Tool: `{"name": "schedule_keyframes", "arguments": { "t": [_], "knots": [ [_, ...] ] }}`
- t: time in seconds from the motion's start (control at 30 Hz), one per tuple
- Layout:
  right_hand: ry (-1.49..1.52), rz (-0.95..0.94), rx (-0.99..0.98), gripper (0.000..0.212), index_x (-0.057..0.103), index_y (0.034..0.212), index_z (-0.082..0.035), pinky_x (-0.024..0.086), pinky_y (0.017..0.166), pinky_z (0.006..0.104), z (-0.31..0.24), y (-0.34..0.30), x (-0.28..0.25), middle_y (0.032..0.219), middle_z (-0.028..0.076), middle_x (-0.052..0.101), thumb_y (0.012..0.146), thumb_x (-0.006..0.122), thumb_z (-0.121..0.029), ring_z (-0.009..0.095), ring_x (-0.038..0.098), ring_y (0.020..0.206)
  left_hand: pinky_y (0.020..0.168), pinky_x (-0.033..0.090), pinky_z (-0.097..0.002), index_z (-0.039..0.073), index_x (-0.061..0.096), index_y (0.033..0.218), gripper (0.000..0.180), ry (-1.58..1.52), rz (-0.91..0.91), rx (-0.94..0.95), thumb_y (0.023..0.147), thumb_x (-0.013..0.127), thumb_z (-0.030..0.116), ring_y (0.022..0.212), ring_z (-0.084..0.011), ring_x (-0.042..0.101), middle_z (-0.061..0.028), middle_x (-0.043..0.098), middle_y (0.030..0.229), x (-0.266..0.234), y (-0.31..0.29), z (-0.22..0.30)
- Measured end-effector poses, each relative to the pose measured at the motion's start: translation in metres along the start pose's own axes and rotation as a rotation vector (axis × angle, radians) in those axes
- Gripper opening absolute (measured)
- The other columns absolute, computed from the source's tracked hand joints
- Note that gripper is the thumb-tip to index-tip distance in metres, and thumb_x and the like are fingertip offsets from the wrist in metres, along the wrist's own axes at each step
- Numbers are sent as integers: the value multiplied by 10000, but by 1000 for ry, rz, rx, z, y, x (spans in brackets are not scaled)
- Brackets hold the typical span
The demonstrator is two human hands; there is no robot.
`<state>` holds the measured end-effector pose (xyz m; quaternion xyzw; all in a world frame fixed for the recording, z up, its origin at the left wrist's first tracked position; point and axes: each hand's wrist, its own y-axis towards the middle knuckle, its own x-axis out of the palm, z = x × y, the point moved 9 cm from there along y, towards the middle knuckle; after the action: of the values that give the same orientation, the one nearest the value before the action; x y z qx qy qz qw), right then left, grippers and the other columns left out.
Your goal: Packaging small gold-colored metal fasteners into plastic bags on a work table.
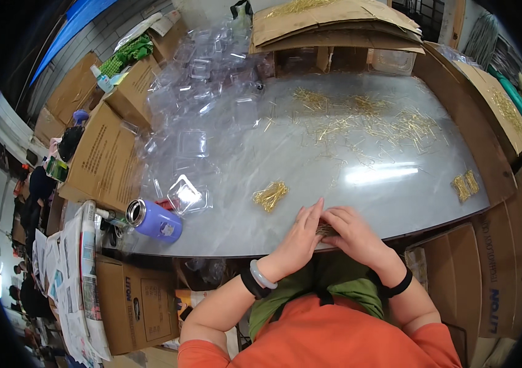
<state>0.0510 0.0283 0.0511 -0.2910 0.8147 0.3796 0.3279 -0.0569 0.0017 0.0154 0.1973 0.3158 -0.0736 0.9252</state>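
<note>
Both hands, left (pixel 298 236) and right (pixel 350 232), cupped together around small gold pin bundle (pixel 324 229), just right of purple flask (pixel 154 220) on tabletop (pixel 310 178).

Two hands (pixel 328 236), one purple bottle (pixel 155 221), two tidy gold pin bundles (pixel 270 195), countless loose pins (pixel 371 122).

The desk (pixel 310 184) is pale grey with faint marbled streaks and a white glare patch. Gold pins (pixel 371 122) lie scattered at the far right, with a gold bundle (pixel 270 195) nearer. The bottle (pixel 155 221) at the near left is lilac with a silver mouth. Clear plastic boxes (pixel 205 80) heap at the far left. Brown cardboard cartons (pixel 98 159) stand around. The person's sleeves are orange, the apron (pixel 334 288) green.
</note>
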Motion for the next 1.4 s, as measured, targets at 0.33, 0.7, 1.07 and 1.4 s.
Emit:
{"name": "schedule_keyframes", "arguments": {
  "t": [0.33,0.7,1.07,1.4],
  "knots": [
    [-273,120,11,359,671,1197,-28,509,967,411,-6,-11,9,1241,97,643,844,614,-66,296,599,1156,1200,303,-538,-149,227,1538,692,282,188,-175,909,507,-78,1419,-522,364,-375,303,1544,-1,-30,21],
    [-252,224,139,351,680,1159,-17,522,984,430,-4,-20,12,1234,108,664,809,649,1,323,613,1182,1235,228,-566,-168,242,1527,674,352,165,-156,903,470,-54,1492,-512,279,-395,263,1573,21,-23,20],
    [-239,241,135,278,683,1121,-55,517,947,441,-6,-18,4,1140,93,658,850,675,10,330,610,1098,795,644,-401,-95,467,1247,330,-916,525,-846,1069,553,169,913,-317,734,-231,621,1065,-87,-65,-104],
    [-282,259,124,342,684,1129,-54,500,945,424,-7,-18,7,1148,76,651,795,650,8,300,610,1098,941,612,-445,-76,586,1115,222,-1154,237,-840,1082,525,134,1068,-350,712,-236,678,1116,-13,-74,-37]
  ]
}}
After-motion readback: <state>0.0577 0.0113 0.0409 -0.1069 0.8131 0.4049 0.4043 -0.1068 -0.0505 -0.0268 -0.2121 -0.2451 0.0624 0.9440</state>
